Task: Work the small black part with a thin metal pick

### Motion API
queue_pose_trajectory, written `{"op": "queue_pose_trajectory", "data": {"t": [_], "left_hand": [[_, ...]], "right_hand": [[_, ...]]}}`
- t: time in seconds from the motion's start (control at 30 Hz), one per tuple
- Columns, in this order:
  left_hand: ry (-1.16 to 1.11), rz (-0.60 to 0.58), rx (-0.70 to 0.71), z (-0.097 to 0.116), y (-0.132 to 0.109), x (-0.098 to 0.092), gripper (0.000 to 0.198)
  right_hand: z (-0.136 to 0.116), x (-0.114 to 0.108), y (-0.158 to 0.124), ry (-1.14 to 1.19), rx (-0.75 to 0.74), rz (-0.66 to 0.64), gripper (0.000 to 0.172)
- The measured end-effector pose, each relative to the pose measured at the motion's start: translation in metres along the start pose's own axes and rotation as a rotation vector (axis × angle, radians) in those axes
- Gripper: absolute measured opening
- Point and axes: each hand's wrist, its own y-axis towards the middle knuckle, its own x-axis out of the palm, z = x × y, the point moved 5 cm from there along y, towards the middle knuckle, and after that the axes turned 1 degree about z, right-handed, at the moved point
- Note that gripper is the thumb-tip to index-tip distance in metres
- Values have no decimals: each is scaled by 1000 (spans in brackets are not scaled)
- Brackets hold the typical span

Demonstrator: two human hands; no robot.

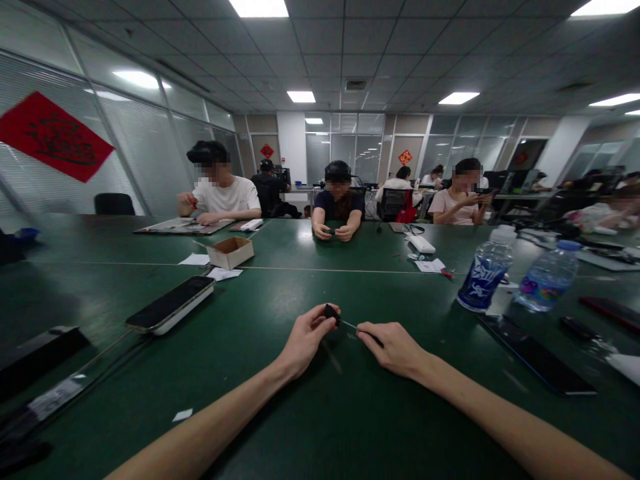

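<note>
Over the green table, my left hand (306, 339) pinches a small black piece (331, 313) between thumb and fingers; its exact kind is too small to make out. Just to the right, my right hand (395, 345) is closed around what looks like a slim screwdriver (349, 325). The thin metal shaft points left and reaches the black piece, though whether the tip sits inside it I cannot tell. Most of the handle is hidden by my fingers.
Two water bottles (485, 270) and a dark phone (537, 353) lie to the right. On the left are a phone on a white block (173, 303), an open cardboard box (231, 253) and a paper scrap (183, 415). Co-workers (338, 207) sit across the table (280, 427).
</note>
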Motion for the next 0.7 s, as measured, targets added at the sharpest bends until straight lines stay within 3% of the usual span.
{"op": "queue_pose_trajectory", "data": {"t": [0.5,0.7], "left_hand": [[49,-54,-37,-3,-1,0,31],[9,-64,-80,-9,2,0,33]], "right_hand": [[-5,-8,-1,245,65,-148,28],[-1,-1,-3,487,256,-269,37]]}}
